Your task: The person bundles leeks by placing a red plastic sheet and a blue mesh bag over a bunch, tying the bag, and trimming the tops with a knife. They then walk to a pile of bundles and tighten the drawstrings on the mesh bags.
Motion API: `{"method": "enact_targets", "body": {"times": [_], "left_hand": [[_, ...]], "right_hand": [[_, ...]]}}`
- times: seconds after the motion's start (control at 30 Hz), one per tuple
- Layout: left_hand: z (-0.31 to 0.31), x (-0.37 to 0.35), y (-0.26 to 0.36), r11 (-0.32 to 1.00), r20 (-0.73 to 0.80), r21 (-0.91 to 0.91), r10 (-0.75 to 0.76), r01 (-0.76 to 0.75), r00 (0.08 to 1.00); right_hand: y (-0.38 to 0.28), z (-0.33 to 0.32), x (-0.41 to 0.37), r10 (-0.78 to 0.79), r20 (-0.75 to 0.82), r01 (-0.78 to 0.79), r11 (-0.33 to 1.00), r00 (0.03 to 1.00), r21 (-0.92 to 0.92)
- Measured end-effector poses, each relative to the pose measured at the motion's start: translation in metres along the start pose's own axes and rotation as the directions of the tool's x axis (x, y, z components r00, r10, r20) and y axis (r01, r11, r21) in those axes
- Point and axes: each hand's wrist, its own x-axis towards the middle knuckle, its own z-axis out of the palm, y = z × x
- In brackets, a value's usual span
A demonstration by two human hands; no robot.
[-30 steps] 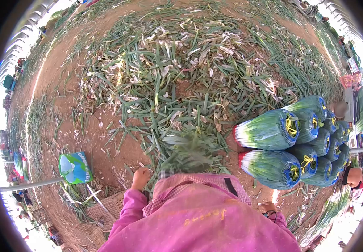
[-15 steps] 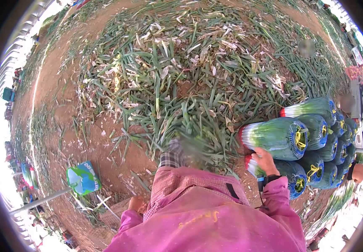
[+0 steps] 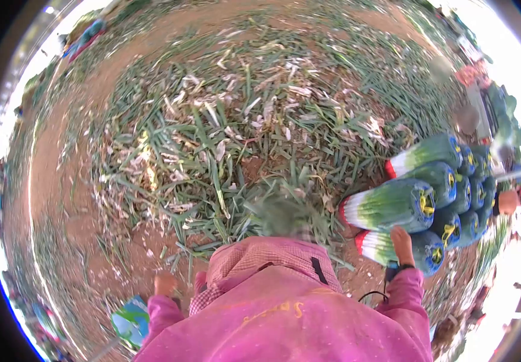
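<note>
Well left of the bundle stack (image 3: pixel 414 202), the left hand (image 3: pixel 165 284) hangs low, its grip unclear, while the right hand (image 3: pixel 401 246), arm stretched forward, is over the stack's nearest bundle (image 3: pixel 381 248), finger closure and contact uncertain.

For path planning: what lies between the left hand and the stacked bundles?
Between left hand and stacked bundles, the head view shows checked pink cloth and leaf-strewn soil.
</note>
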Motion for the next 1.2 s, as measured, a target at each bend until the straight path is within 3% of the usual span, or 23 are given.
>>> {"method": "enact_targets", "body": {"times": [0.03,0.07,0.1,0.13,0.17,0.2,0.23,0.27,0.3,0.33,0.43,0.47,0.53,0.57,0.6,0.63,0.73,0.8,1.0,1.07,1.13,1.17,1.2], "left_hand": [[-0.018,0.021,-0.025,0.883,-0.034,0.440,0.198,-0.163,0.980],[-0.011,0.086,-0.062,0.869,-0.197,0.485,0.216,-0.097,0.956],[-0.056,0.131,-0.057,0.911,-0.353,0.401,0.254,-0.100,0.900],[-0.113,0.168,-0.043,0.939,-0.499,0.318,0.285,-0.134,0.818],[-0.162,0.204,-0.012,0.987,-0.646,-0.088,0.044,-0.132,0.762],[-0.230,0.226,0.018,0.954,-0.482,0.027,0.274,-0.298,0.832],[-0.298,0.202,0.078,0.878,-0.549,-0.305,0.156,-0.370,0.822],[-0.344,0.189,0.126,0.687,-0.445,-0.630,0.064,-0.363,0.893],[-0.377,0.171,0.164,0.597,-0.499,-0.637,0.162,-0.487,0.851],[-0.393,0.155,0.188,0.491,-0.549,-0.639,0.249,-0.593,0.798],[-0.396,0.119,0.201,0.626,-0.458,-0.504,0.390,-0.595,0.799],[-0.378,0.116,0.185,0.637,-0.500,-0.459,0.391,-0.619,0.773],[-0.313,0.096,0.146,0.816,-0.472,-0.406,0.198,-0.411,0.859],[-0.260,0.101,0.101,0.816,-0.489,-0.293,0.321,-0.499,0.811],[-0.247,0.059,0.094,0.967,-0.245,-0.186,0.127,-0.175,0.961],[-0.190,0.039,0.055,0.961,-0.291,-0.114,0.211,-0.253,0.933],[-0.111,-0.071,0.048,0.989,0.088,-0.091,-0.109,0.117,0.990],[0.061,-0.073,-0.045,0.878,0.406,0.151,0.364,-0.455,0.838],[0.028,-0.132,0.137,0.809,0.087,0.074,0.577,-0.583,0.812],[0.005,-0.139,0.177,0.731,-0.282,0.052,0.664,-0.680,0.692],[-0.028,-0.143,0.218,0.857,-0.091,-0.447,0.240,-0.255,0.967],[-0.043,-0.138,0.229,0.788,0.085,-0.615,0.045,0.017,0.995],[-0.047,-0.125,0.229,0.794,0.065,-0.608,0.048,0.001,0.997]], "right_hand": [[0.039,-0.003,-0.060,-0.054,-0.044,0.045,0.980,0.998,-0.194],[0.027,-0.016,-0.119,0.752,0.109,-0.745,0.659,0.650,-0.103],[0.061,-0.005,-0.229,0.597,0.130,-0.472,0.733,0.792,-0.489],[0.067,-0.001,-0.314,0.415,0.145,-0.140,0.583,0.898,-0.800],[0.055,0.004,-0.400,0.428,0.172,-0.108,0.555,0.887,-0.825],[0.017,0.011,-0.443,0.840,0.288,-0.212,0.419,0.459,-0.883],[-0.004,0.020,-0.481,0.918,0.336,-0.280,0.386,0.211,-0.879],[-0.022,0.031,-0.505,0.912,0.393,-0.378,0.406,0.114,-0.832],[-0.038,0.048,-0.518,0.881,0.469,-0.487,0.437,0.064,-0.756],[-0.044,0.071,-0.521,0.833,0.548,-0.602,0.474,0.072,-0.643],[-0.015,0.151,-0.460,0.690,0.643,-0.830,0.538,0.333,-0.147],[-0.052,0.114,-0.356,0.651,0.398,-0.695,0.718,0.646,-0.045],[-0.040,0.109,-0.213,0.607,0.277,-0.586,0.794,0.745,-0.162],[0.013,0.130,-0.179,0.218,0.138,-0.195,0.967,0.966,-0.163],[-0.065,0.070,-0.085,0.475,0.118,-0.471,0.880,0.872,-0.065],[-0.071,0.048,-0.042,0.237,0.122,-0.229,0.971,0.964,-0.072],[-0.112,0.000,-0.001,0.284,-0.103,-0.252,0.936,0.953,0.247],[-0.106,-0.013,-0.036,0.321,-0.136,-0.270,0.915,0.937,0.301],[-0.006,0.004,-0.179,0.446,0.327,-0.428,0.894,0.833,-0.129],[0.016,0.009,-0.176,0.451,0.297,-0.459,0.887,0.842,-0.048],[0.038,0.011,-0.158,0.435,0.251,-0.463,0.884,0.865,0.065],[0.044,0.010,-0.155,0.417,0.197,-0.444,0.888,0.887,0.119],[0.051,0.005,-0.155,0.401,0.143,-0.421,0.892,0.905,0.164]]}}
